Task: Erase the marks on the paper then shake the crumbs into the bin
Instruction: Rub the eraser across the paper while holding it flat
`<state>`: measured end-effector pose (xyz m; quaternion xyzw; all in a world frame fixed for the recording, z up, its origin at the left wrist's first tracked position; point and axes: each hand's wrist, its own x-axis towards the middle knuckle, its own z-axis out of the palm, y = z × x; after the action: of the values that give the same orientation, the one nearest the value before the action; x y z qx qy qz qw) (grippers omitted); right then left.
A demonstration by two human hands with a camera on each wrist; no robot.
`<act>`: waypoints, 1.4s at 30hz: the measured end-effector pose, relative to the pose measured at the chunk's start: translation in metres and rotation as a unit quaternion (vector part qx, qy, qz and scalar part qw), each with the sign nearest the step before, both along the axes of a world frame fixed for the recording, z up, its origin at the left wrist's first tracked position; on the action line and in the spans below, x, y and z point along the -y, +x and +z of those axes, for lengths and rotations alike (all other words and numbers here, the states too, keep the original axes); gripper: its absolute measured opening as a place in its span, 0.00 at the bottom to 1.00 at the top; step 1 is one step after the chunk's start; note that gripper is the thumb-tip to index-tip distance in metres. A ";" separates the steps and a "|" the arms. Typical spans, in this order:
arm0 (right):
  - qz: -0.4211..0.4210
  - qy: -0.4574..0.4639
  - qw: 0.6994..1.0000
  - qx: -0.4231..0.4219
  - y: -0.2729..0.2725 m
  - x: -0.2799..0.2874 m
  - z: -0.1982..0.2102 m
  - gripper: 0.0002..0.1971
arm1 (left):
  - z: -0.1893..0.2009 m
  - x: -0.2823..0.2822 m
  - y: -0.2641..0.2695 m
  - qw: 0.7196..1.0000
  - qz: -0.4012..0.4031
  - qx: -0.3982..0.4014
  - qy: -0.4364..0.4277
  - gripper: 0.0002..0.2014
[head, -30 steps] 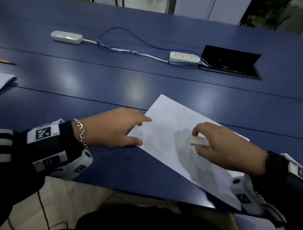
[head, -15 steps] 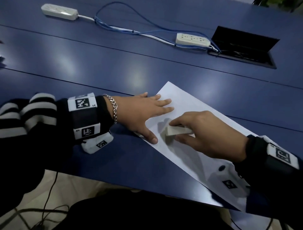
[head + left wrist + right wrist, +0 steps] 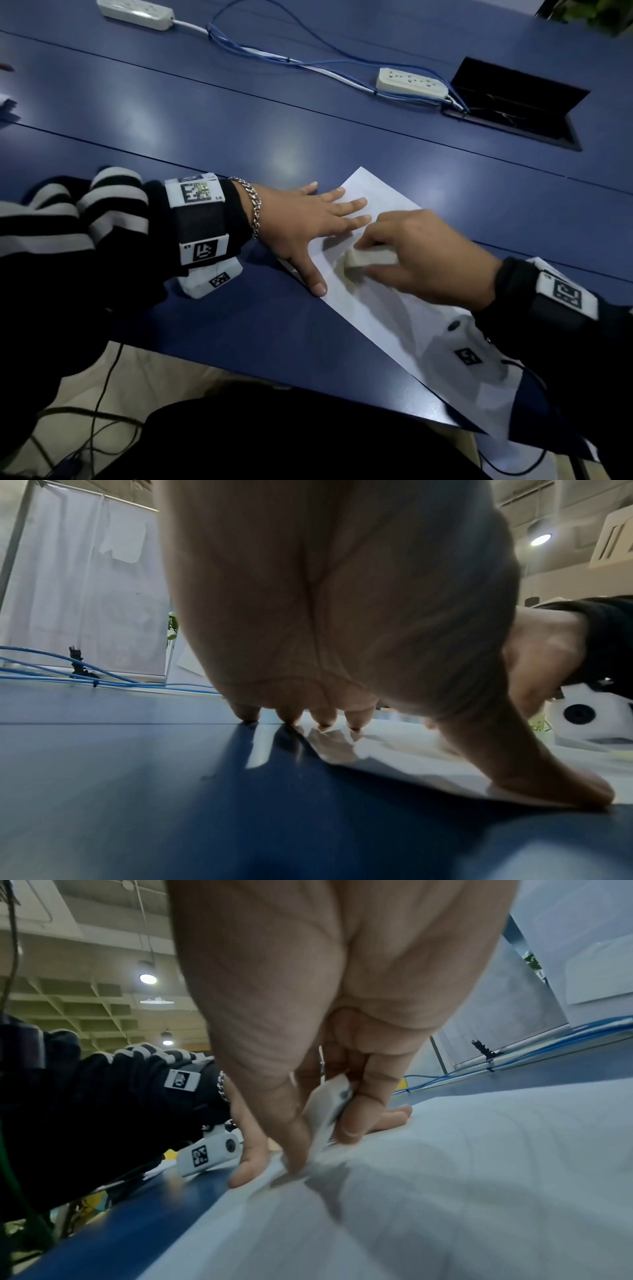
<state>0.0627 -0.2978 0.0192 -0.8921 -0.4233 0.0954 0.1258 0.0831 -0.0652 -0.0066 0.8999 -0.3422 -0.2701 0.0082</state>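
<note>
A: Where does the paper [image 3: 383,308] lie?

B: Flat on the blue counter [image 3: 239,130], running from its far corner toward 5 o'clock, where its near end hangs past the counter's edge. No marks on it can be made out.

A: And the left hand [image 3: 301,222]?

B: Spread wide and flat, fingers straight. In the left wrist view the fingertips [image 3: 323,718] press down at the paper's far corner, the little one on bare counter, and the thumb pins the sheet's left edge.

A: What about the right hand [image 3: 421,257]?

B: It pinches a white eraser [image 3: 368,258] between thumb and fingers. The eraser's free end points toward 9 o'clock, at the left hand, and lies between that hand's thumb and index finger without touching either. In the right wrist view its lower end [image 3: 325,1123] meets the paper, which looks a little rumpled there.

A: Anything else on the counter?

B: At 12 o'clock, well apart from the paper, 2 white power strips [image 3: 411,82] joined by blue cables [image 3: 274,56], and at 1 o'clock an open black cable hatch [image 3: 513,102].
</note>
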 end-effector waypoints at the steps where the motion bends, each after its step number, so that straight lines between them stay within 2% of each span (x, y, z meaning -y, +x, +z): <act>1: -0.004 0.002 1.000 0.010 0.002 0.000 0.000 0.17 | 0.000 0.000 0.000 1.000 0.000 -0.001 -0.002 0.66; 7: 0.072 -0.033 0.995 -0.059 -0.009 0.005 0.003 0.14 | -0.002 -0.001 0.000 1.000 0.005 -0.007 0.010 0.67; 12: 0.021 0.023 0.999 0.014 0.002 0.000 -0.001 0.12 | -0.004 0.000 0.002 1.000 0.002 -0.004 0.001 0.67; 17: 0.095 -0.029 0.993 -0.066 -0.009 0.005 0.001 0.13 | -0.004 -0.001 0.004 0.999 0.012 -0.005 0.034 0.69; 19: 0.062 -0.010 0.997 -0.047 0.001 0.001 0.001 0.12 | -0.003 0.000 0.005 0.999 0.011 -0.003 0.035 0.69; 21: 0.024 0.014 0.999 -0.021 0.007 -0.001 0.001 0.16 | -0.002 0.001 0.005 0.999 0.011 -0.003 0.039 0.67; 23: 0.022 -0.002 1.000 -0.011 0.000 0.000 -0.002 0.18 | -0.002 0.001 0.005 0.999 0.012 -0.004 0.043 0.68; 26: 0.052 -0.040 0.998 -0.022 -0.012 0.004 -0.005 0.14 | -0.002 0.000 0.005 0.999 0.017 -0.009 0.044 0.70; 30: -0.002 0.003 1.000 0.006 0.001 0.002 -0.002 0.15 | -0.002 0.001 0.006 0.999 0.014 -0.011 0.045 0.68; 35: 0.069 -0.053 0.996 -0.010 -0.015 0.004 -0.003 0.14 | 0.000 0.001 0.005 0.998 0.018 -0.014 0.050 0.70; 39: 0.004 -0.007 1.000 0.010 0.001 0.002 0.002 0.16 | 0.001 0.003 0.005 0.998 0.017 -0.014 0.054 0.69; 42: 0.050 -0.023 0.998 0.023 -0.011 0.006 0.000 0.14 | 0.001 0.003 0.006 0.998 0.018 -0.015 0.058 0.70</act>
<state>0.0520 -0.3039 0.0196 -0.8745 -0.4678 0.0910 0.0901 0.0889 -0.0682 -0.0052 0.9010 -0.3093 -0.3024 -0.0340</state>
